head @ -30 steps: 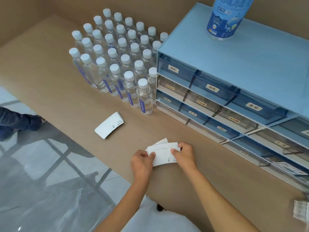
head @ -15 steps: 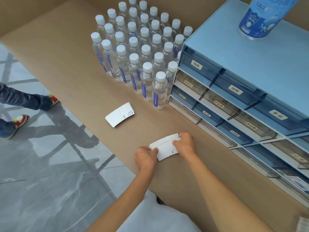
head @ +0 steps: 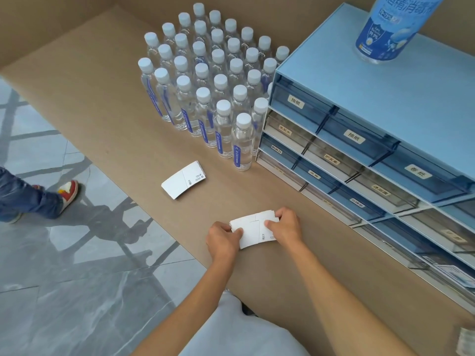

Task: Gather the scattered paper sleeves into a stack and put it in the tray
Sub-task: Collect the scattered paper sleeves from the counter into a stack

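A small stack of white paper sleeves rests on the brown counter, pinched at both ends. My left hand grips its left end and my right hand grips its right end. One more white sleeve lies loose on the counter, up and to the left of the stack. No tray stands out in view; the blue drawer unit with open-fronted labelled compartments is at the right.
Several rows of capped water bottles stand at the back, touching the drawer unit's left side. A blue-labelled bottle sits on top of the unit. The counter edge runs diagonally at the left; a person's leg and shoe are on the tiled floor.
The fanned sleeves between my hands have been squared into a tighter stack. My head view has shifted left and down. The person's foot on the floor has stepped.
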Motion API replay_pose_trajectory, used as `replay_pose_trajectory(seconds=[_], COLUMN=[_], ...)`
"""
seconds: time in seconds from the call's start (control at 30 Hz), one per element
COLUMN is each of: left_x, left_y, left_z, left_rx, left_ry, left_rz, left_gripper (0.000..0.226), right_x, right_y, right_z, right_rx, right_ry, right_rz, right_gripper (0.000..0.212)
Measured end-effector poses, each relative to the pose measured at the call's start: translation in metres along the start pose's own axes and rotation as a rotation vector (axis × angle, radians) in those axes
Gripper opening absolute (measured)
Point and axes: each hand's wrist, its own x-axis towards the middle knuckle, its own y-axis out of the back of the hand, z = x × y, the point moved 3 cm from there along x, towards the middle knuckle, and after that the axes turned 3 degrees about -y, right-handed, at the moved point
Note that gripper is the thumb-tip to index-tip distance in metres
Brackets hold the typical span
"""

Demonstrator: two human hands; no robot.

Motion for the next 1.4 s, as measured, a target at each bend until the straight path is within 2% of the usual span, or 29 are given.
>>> replay_pose_trajectory(seconds=[0.07, 0.23, 0.43, 0.67, 0.83, 0.9, 1.0, 1.1, 1.2, 1.33, 1.4], left_x=[-0.001, -0.005, -0.022, -0.056, -0.084, -0.095, -0.106, -0.112, -0.113, -0.112, -0.115], left_y=[0.0, -0.006, -0.031, -0.085, -0.119, -0.126, -0.127, -0.121, -0.116, -0.116, -0.118], left_z=[0.001, 0.002, 0.011, 0.012, 0.014, 0.014, 0.012, 0.006, -0.001, -0.009, -0.008], left_rx=[0.004, 0.029, 0.101, 0.214, 0.222, 0.223, 0.195, 0.18, 0.175, 0.154, 0.075], left_ry=[-0.01, -0.06, -0.197, -0.305, -0.373, -0.398, -0.46, -0.492, -0.486, -0.462, -0.417], left_rz=[-0.027, -0.195, -0.356, -0.608, -0.748, -0.778, -0.808, -0.843, -0.875, -0.913, -0.904], left_gripper=[0.023, 0.006, 0.008, 0.007, 0.015, 0.017, 0.013, 0.023, 0.033, 0.04, 0.026], right_x=[-0.003, -0.016, -0.043, -0.08, -0.101, -0.105, -0.11, -0.113, -0.113, -0.111, -0.109], right_y=[0.002, 0.016, 0.051, 0.093, 0.115, 0.117, 0.114, 0.103, 0.09, 0.079, 0.078], right_z=[0.004, 0.026, 0.064, 0.128, 0.166, 0.176, 0.183, 0.189, 0.195, 0.193, 0.191], right_rx=[0.066, 0.277, 0.418, 0.461, 0.367, 0.442, 0.616, 0.722, 0.83, 0.927, 0.952], right_ry=[-0.009, -0.082, -0.094, -0.121, -0.135, -0.138, -0.082, -0.094, -0.155, -0.169, -0.18], right_rz=[-0.013, -0.051, 0.064, 0.236, 0.315, 0.323, 0.364, 0.366, 0.402, 0.426, 0.444], right_gripper=[0.022, 0.015, 0.011, 0.006, 0.011, 0.005, 0.012, 0.003, 0.021, 0.023, 0.022])
